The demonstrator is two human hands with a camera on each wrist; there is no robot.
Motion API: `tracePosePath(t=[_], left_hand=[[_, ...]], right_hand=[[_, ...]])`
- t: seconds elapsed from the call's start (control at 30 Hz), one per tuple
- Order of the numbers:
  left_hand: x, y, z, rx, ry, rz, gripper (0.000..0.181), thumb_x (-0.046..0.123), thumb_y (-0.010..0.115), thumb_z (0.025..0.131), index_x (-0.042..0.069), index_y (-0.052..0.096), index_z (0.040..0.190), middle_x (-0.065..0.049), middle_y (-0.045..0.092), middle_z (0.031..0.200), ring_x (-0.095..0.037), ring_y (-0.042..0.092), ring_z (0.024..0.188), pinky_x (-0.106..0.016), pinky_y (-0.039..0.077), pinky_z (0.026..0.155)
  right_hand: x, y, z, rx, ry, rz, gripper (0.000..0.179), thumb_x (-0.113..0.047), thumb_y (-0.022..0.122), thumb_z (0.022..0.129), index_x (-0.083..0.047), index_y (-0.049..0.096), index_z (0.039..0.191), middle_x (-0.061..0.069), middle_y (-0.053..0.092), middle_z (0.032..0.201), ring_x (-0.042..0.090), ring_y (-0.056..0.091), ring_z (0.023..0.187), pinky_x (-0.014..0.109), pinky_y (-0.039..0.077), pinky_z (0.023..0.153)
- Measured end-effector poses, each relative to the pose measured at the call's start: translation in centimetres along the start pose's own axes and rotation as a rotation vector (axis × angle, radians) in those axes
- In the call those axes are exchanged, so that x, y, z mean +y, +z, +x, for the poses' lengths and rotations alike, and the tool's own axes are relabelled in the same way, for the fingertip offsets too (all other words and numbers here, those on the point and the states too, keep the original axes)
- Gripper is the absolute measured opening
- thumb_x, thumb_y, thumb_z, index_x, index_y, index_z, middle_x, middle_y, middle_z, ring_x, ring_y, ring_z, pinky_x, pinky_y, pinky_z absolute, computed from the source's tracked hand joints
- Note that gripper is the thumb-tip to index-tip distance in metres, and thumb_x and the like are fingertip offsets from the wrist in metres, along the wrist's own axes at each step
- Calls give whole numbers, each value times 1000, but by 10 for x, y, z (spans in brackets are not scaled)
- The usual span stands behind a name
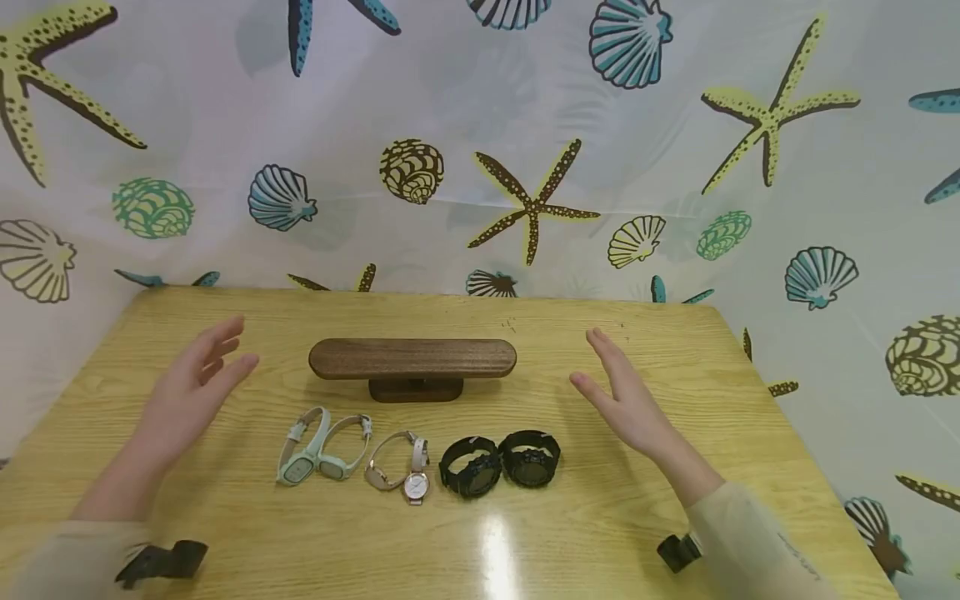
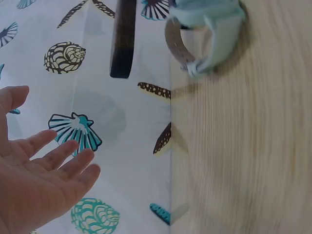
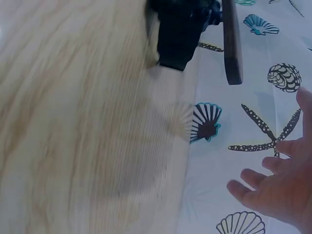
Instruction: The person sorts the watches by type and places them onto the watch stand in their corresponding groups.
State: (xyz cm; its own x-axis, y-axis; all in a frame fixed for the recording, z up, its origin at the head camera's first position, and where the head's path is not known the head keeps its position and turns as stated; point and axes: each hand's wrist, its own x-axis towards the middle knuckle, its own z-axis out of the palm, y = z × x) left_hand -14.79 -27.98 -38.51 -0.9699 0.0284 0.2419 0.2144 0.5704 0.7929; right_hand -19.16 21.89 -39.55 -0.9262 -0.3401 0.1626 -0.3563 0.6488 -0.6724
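A dark wooden T-bar stand stands near the middle of the table. In front of it lies a row of wristwatches. Two pale mint watches, a left one and its neighbour, are on the left. A pale-strapped watch with a round white dial lies mid-row, beside another pale strap loop. Two black watches end the row on the right. My left hand hovers left of the stand, fingers loosely extended, holding nothing. Over the right side, my right hand is likewise raised, fingers extended and apart from everything.
The wood-grained table meets a hanging white cloth printed with shells and starfish at its back and sides. A black strap device shows at the left wrist and another at the right wrist.
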Motion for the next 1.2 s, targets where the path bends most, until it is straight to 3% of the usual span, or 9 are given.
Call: tracePosePath(t=[0.1, 0.13, 0.23, 0.5, 0.63, 0.87, 1.0, 1.1, 1.2], left_hand=[[-1, 6, -1, -25, -37, -87, 56, 29, 51, 101, 12, 30, 150, -15, 36, 147, -16, 43, 126, -6, 37, 90], [-2, 8, -1, -28, -45, -102, 55, 29, 51, 101, 13, 33, 149, -12, 39, 145, -8, 45, 122, -2, 37, 82], [-3, 15, -1, -47, -68, -154, 52, 31, 52, 100, 14, 37, 147, -2, 43, 141, 7, 46, 111, -4, 39, 80], [-6, 34, 1, -67, -55, -318, 49, 24, 52, 100, 11, 40, 145, 1, 45, 136, 0, 54, 110, -10, 46, 86], [-7, 41, 5, -71, -71, -415, 48, 21, 54, 99, 7, 41, 144, 1, 45, 132, -3, 55, 109, -13, 48, 87], [-7, 51, 12, -69, -189, -515, 56, 24, 56, 98, -1, 36, 144, -10, 42, 132, -3, 56, 105, -14, 47, 90], [-12, 58, 17, -39, -208, -652, 52, 17, 57, 98, -4, 38, 142, -5, 46, 124, -5, 58, 101, -15, 48, 89], [-15, 62, 19, -25, -215, -703, 47, 13, 56, 98, -3, 41, 140, -1, 48, 120, -5, 59, 97, -16, 50, 87], [-16, 66, 22, -13, -231, -712, 46, 10, 56, 97, -3, 43, 139, -1, 50, 117, -5, 59, 95, -17, 51, 86]], right_hand=[[-2, 4, 2, -26, 19, 151, 62, -40, 44, 102, -18, 19, 154, 9, 17, 157, 34, 21, 140, 57, 23, 111], [-3, 5, 2, -32, 34, 197, 60, -40, 44, 102, -19, 21, 153, 9, 20, 156, 34, 24, 139, 57, 25, 111], [-6, 9, 5, -37, 67, 308, 55, -40, 43, 102, -20, 27, 151, 7, 27, 153, 33, 31, 136, 58, 29, 108], [-13, 24, 12, -30, 67, 439, 50, -37, 49, 101, -12, 40, 143, 7, 42, 144, 29, 44, 127, 48, 40, 104], [-15, 29, 13, -57, 61, 440, 46, -34, 53, 99, -10, 48, 138, 6, 49, 138, 27, 50, 120, 48, 44, 100], [-20, 30, 15, -199, 35, 373, 34, -28, 58, 97, -12, 58, 127, 7, 59, 125, 26, 56, 108, 45, 50, 90], [-27, 26, 17, -331, 1, 318, 28, -18, 58, 97, -7, 60, 123, 12, 63, 114, 26, 59, 100, 39, 52, 83], [-28, 25, 20, -458, -46, 265, 28, -17, 59, 97, -5, 60, 122, 12, 65, 109, 22, 60, 97, 35, 52, 82], [-26, 25, 24, -576, -95, 200, 31, -22, 62, 95, -5, 62, 121, 3, 65, 103, 16, 61, 95, 33, 52, 83]])
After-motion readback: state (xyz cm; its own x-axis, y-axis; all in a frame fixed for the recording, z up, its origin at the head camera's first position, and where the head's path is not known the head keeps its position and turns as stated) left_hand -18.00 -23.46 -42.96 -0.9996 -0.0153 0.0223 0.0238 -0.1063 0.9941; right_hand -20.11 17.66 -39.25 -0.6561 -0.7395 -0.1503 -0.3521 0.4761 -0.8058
